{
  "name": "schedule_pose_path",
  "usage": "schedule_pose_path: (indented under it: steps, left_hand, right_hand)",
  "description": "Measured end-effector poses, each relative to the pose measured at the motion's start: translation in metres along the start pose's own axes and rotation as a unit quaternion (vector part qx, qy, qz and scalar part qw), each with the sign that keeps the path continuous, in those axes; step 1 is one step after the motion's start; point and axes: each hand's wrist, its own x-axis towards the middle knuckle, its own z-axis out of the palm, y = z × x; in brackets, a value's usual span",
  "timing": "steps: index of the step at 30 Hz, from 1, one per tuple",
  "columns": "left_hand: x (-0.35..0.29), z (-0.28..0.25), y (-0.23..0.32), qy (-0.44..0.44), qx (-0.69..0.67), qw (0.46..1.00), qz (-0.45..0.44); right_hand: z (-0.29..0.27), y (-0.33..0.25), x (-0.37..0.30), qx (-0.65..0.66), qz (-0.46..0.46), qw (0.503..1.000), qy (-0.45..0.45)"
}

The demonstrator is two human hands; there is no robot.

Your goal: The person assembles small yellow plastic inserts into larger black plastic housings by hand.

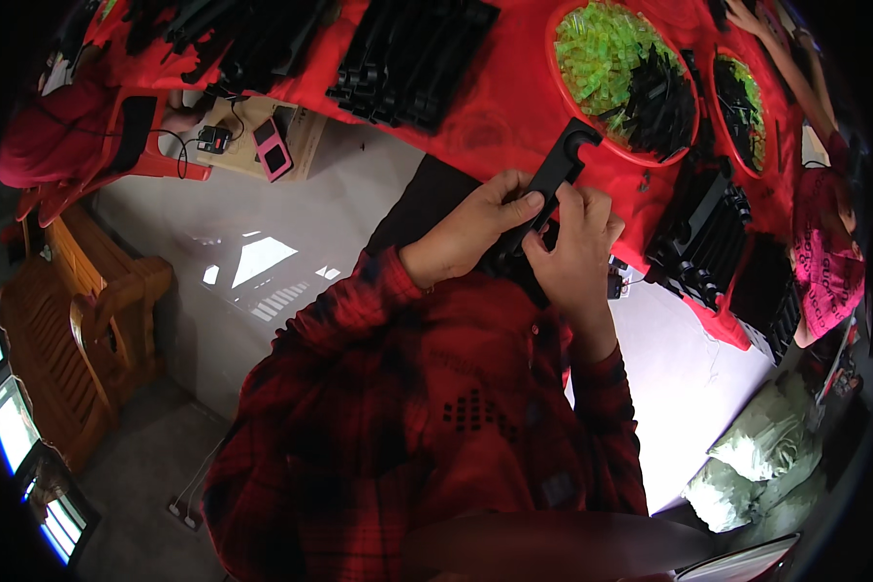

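Note:
Between my two hands is a long, narrow black plastic part (563,165) with a hooked, notched upper end. It tilts up toward the red table. My left hand (475,228) is closed round it, the thumb lying along its face. On the other side, my right hand (577,242) has its fingers curled against the part's edge and its thumb bent beneath them. Any small piece between the right fingertips is too hidden to make out. The part's lower end is covered by my hands.
A red basin (556,73) of yellow-green clear pieces and black strips stands on the red-covered table (475,131); a second basin (716,87) is beside it. Black parts (407,63) lie stacked at the back and more (703,228) at the right. People sit at left and right.

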Motion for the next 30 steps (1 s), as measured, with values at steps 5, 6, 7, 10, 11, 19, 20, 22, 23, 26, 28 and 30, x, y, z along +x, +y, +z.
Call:
schedule_pose_path:
  steps: [5, 6, 7, 10, 11, 19, 20, 22, 23, 26, 28, 30]
  left_hand:
    - [0.001, -0.001, -0.004, 0.005, -0.008, 1.0, 0.014]
    - [0.001, -0.001, -0.004, 0.003, -0.008, 1.0, 0.014]
    - [0.001, 0.0, -0.004, 0.006, -0.024, 1.0, 0.008]
    - [0.001, -0.003, -0.006, -0.001, -0.052, 0.999, -0.001]
    - [0.001, -0.004, -0.007, -0.01, -0.064, 0.998, -0.006]
    - [-0.005, 0.002, 0.004, -0.004, 0.033, 0.999, 0.014]
    - [-0.006, 0.003, 0.006, 0.016, 0.099, 0.994, 0.046]
    - [-0.004, -0.001, 0.007, 0.024, 0.141, 0.988, 0.064]
    - [-0.004, -0.002, 0.008, 0.029, 0.313, 0.928, 0.199]
    - [-0.004, 0.009, 0.019, 0.008, 0.474, 0.791, 0.386]
    - [-0.004, 0.013, 0.02, -0.012, 0.535, 0.736, 0.415]
    - [-0.001, 0.011, 0.019, -0.013, 0.519, 0.745, 0.419]
  right_hand:
    - [0.005, 0.003, -0.002, -0.011, -0.015, 1.0, 0.015]
    - [0.006, 0.003, -0.003, -0.018, -0.017, 1.0, 0.019]
    - [0.007, 0.004, -0.004, -0.024, -0.019, 0.999, 0.022]
    - [0.008, 0.005, -0.004, -0.036, -0.037, 0.998, 0.037]
    - [0.008, 0.006, -0.005, -0.036, -0.038, 0.998, 0.038]
    - [-0.003, 0.004, -0.008, 0.046, 0.026, 0.998, 0.039]
    - [-0.006, 0.006, -0.007, 0.046, 0.025, 0.998, 0.04]
    - [-0.016, 0.012, -0.006, 0.236, 0.112, 0.965, 0.004]
    - [-0.017, 0.013, -0.004, 0.289, 0.116, 0.95, 0.013]
    - [-0.016, 0.014, -0.003, 0.421, 0.152, 0.894, -0.004]
    - [-0.011, 0.017, -0.008, 0.456, 0.178, 0.872, -0.012]
    - [-0.009, 0.018, -0.009, 0.491, 0.203, 0.847, -0.022]
